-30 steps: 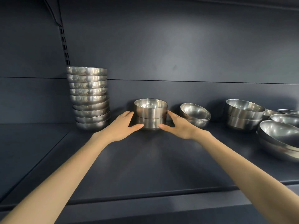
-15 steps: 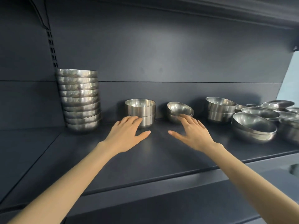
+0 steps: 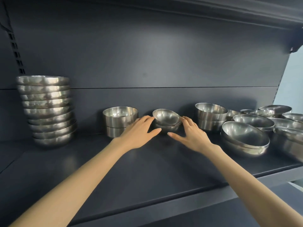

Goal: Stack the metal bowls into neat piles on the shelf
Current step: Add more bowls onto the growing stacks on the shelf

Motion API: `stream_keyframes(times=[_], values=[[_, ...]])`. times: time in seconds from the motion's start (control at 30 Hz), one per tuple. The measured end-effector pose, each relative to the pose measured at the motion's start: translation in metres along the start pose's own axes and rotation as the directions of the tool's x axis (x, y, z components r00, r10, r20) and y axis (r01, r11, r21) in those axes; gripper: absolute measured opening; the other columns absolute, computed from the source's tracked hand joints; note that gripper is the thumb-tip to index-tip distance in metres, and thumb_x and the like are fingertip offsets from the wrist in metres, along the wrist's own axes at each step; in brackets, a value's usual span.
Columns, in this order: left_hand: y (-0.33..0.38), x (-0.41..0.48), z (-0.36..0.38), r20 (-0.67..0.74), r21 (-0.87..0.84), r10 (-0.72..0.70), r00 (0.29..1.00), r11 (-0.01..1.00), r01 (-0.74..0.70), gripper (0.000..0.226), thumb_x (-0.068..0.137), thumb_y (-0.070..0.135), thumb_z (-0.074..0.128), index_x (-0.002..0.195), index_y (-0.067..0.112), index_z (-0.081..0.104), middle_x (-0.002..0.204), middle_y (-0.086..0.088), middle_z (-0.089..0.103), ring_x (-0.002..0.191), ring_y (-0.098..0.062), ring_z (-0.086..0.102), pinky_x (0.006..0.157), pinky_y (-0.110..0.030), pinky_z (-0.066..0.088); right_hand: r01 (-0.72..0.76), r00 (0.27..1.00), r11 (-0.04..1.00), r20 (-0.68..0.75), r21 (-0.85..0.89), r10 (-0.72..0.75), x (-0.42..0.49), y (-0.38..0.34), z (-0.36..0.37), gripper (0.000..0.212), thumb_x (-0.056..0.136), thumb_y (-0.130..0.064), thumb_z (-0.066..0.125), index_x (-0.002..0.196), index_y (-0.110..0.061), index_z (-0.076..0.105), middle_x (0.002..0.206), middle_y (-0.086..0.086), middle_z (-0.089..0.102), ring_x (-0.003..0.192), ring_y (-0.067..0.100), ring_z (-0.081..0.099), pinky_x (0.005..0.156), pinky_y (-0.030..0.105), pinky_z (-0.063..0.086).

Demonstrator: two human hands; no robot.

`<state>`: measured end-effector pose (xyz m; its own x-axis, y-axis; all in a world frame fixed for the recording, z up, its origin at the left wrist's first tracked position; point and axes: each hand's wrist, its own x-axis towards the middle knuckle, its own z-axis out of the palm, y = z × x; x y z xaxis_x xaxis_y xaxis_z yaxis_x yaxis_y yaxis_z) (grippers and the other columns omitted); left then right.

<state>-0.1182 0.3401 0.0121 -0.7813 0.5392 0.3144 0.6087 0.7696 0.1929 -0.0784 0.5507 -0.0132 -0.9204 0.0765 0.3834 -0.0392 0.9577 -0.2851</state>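
Note:
Two small round metal bowls (image 3: 166, 119) sit nested at the back middle of the dark shelf (image 3: 147, 169), the upper one tilted. My left hand (image 3: 139, 132) reaches the pair's left side with straight fingers, fingertips at the rim. On the right side my right hand (image 3: 191, 134) mirrors it, fingers straight and at the rim. Neither hand is curled round the bowls. Just left stands a pile of two straight-walled bowls (image 3: 120, 121). A tall pile of several bowls (image 3: 47, 110) stands at the far left.
Right of my hands stand two more straight-walled bowls (image 3: 210, 116), a pair of wide bowls (image 3: 245, 139) near the front, and several loose bowls (image 3: 275, 115) behind them. The shelf's back wall is close behind the piles. The upper shelf overhangs.
Both hands left the two-bowl straight-walled pile, drew back, then moved right and forward to either side of the tilted nested bowls. The view also shifted right.

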Motion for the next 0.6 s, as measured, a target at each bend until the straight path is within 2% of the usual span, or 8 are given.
stream_keyframes(times=[0.17,0.3,0.4,0.47,0.53,0.6], values=[[0.01,0.034,0.017,0.001,-0.053,-0.041,0.999,0.998,0.041,0.055,0.101,0.046,0.034,0.148,0.02,0.024,0.155,0.01,0.02,0.139,-0.017,0.026,0.098,-0.037,0.035,-0.009,0.998,0.997,0.061,0.073,0.004,0.029,0.019,0.005,0.095,0.083,-0.07,0.051,0.154,-0.018,0.013,0.159,-0.004,0.016,0.145,0.018,0.023,0.105,0.041,0.036],[0.012,0.05,0.029,0.018,-0.128,-0.103,0.995,0.986,0.104,0.056,0.104,0.038,0.031,0.152,0.017,0.013,0.159,0.003,0.01,0.144,-0.02,0.018,0.107,-0.038,0.028,-0.05,0.994,0.984,0.104,0.171,0.032,0.051,0.031,0.011,0.101,0.082,-0.07,0.054,0.154,-0.013,0.012,0.16,-0.001,0.014,0.146,0.018,0.022,0.109,0.042,0.031],[0.01,0.06,0.038,0.033,-0.229,-0.169,0.985,0.958,0.172,0.063,0.104,0.035,0.029,0.153,0.009,0.0,0.162,-0.003,0.0,0.148,-0.019,0.009,0.115,-0.031,0.015,-0.074,0.989,0.956,0.145,0.283,0.034,0.064,0.038,0.016,0.102,0.081,-0.067,0.059,0.153,-0.01,0.015,0.16,0.001,0.015,0.145,0.017,0.023,0.112,0.037,0.027],[0.007,0.064,0.042,0.057,-0.292,-0.221,0.974,0.929,0.228,0.067,0.104,0.037,0.03,0.153,0.006,-0.004,0.162,-0.005,-0.001,0.148,-0.019,0.008,0.114,-0.027,0.012,-0.073,0.987,0.921,0.159,0.384,0.012,0.07,0.042,0.02,0.095,0.081,-0.059,0.065,0.151,-0.009,0.023,0.155,0.005,0.026,0.141,0.017,0.03,0.11,0.027,0.028],[0.003,0.067,0.046,0.082,-0.356,-0.255,0.963,0.896,0.268,0.068,0.103,0.04,0.034,0.153,0.009,0.002,0.161,-0.006,0.011,0.145,-0.02,0.02,0.11,-0.025,0.019,-0.079,0.987,0.868,0.158,0.491,0.0,0.073,0.044,0.024,0.082,0.08,-0.051,0.072,0.142,-0.012,0.036,0.141,0.003,0.041,0.126,0.013,0.042,0.098,0.02,0.032],[-0.002,0.068,0.052,0.075,-0.442,-0.238,0.968,0.863,0.246,0.059,0.1,0.04,0.043,0.149,0.017,0.021,0.151,-0.002,0.036,0.13,-0.016,0.042,0.104,-0.024,0.03,-0.074,0.99,0.826,0.138,0.558,-0.004,0.074,0.046,0.029,0.075,0.077,-0.048,0.076,0.135,-0.014,0.042,0.131,-0.001,0.05,0.119,0.011,0.049,0.091,0.019,0.037]])
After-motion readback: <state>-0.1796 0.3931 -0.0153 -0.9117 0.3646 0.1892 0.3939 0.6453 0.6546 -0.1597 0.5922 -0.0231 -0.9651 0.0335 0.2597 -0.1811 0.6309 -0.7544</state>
